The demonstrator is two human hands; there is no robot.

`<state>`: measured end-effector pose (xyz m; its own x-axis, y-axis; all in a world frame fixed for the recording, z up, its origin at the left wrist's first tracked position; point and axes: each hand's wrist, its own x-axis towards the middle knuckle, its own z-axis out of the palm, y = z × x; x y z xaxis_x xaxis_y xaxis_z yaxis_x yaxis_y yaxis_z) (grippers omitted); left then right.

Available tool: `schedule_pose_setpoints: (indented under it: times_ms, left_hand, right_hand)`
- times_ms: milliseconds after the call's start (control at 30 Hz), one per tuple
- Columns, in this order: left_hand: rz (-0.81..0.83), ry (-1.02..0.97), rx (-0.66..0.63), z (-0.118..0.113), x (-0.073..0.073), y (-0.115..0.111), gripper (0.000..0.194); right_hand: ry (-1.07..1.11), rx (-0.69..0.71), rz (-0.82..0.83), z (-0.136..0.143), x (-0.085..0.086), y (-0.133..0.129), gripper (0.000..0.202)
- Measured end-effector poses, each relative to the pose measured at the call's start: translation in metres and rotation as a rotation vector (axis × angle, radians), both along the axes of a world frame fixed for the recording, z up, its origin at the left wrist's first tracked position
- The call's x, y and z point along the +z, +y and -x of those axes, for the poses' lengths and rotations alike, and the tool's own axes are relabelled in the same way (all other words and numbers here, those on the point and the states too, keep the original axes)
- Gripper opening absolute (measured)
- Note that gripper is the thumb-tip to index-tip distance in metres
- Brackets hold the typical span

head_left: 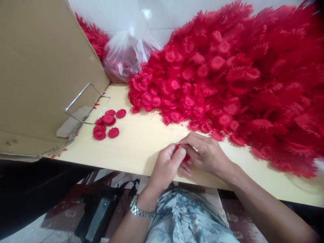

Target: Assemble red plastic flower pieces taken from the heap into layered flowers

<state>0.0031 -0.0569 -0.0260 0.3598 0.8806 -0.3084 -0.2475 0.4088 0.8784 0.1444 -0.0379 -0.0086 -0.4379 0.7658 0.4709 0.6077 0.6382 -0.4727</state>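
My left hand (167,164) and my right hand (202,152) meet over the front part of the pale yellow table (131,145). Between them is a small red piece (186,157), mostly covered by the fingers. My left thumb presses on it from the left, and the right fingers close round it from the other side. Behind and to the right rises a large heap of red fringed discs (202,71). A few more red discs (108,119) lie apart at the left of the table.
Cardboard (48,67) stands along the left side, with a bent metal wire frame (76,98) against it. A clear plastic bag (124,54) sits at the back by the wall. Below the table edge is a black bag (98,212).
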Motion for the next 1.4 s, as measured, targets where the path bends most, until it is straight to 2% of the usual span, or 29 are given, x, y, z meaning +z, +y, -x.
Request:
schedule_pose_setpoints:
  times_ms: [133,233,300,367,400,500,567,700,867,1033,1233,1400]
  left_hand:
    - [0.034,0.012,-0.001,0.001,0.006,-0.001,0.014]
    - [0.064,0.015,0.059,0.004,0.010,0.001,0.012]
    - [0.075,-0.010,0.124,0.006,0.012,0.004,0.025]
    - [0.100,-0.034,0.167,0.008,0.013,0.008,0.033]
    - [0.111,-0.048,0.186,0.008,0.013,0.010,0.031]
    - [0.114,-0.137,0.211,0.006,0.014,0.010,0.020]
    - [0.115,-0.204,0.186,0.003,0.013,0.008,0.021]
    - [0.144,-0.267,0.141,0.000,0.009,0.003,0.031]
    - [0.120,-0.275,0.091,0.003,0.005,0.002,0.027]
    - [0.078,-0.290,0.086,0.005,0.005,0.001,0.027]
    - [0.185,-0.386,0.070,0.007,0.010,0.001,0.027]
    - [0.134,-0.301,0.037,0.001,0.010,-0.001,0.023]
  right_hand:
    - [-0.092,-0.278,-0.096,-0.004,-0.003,0.011,0.018]
    - [-0.278,-0.441,-0.143,-0.015,0.001,0.024,0.019]
    - [-0.404,-0.474,-0.171,-0.021,0.006,0.029,0.024]
    - [-0.396,-0.435,-0.195,-0.021,0.011,0.027,0.029]
    - [-0.338,-0.368,-0.179,-0.018,0.013,0.024,0.030]
    - [-0.172,-0.040,0.008,-0.007,0.016,0.015,0.026]
    - [-0.121,0.059,0.146,0.001,0.014,0.012,0.017]
    - [-0.091,0.032,0.244,0.007,0.004,0.012,0.008]
    - [-0.008,0.085,0.191,0.006,-0.004,0.012,0.013]
    - [0.030,0.103,0.170,0.002,-0.001,0.010,0.013]
    - [-0.021,0.170,0.280,-0.006,0.007,0.010,0.020]
    - [-0.104,0.092,0.217,-0.004,0.003,0.008,0.004]
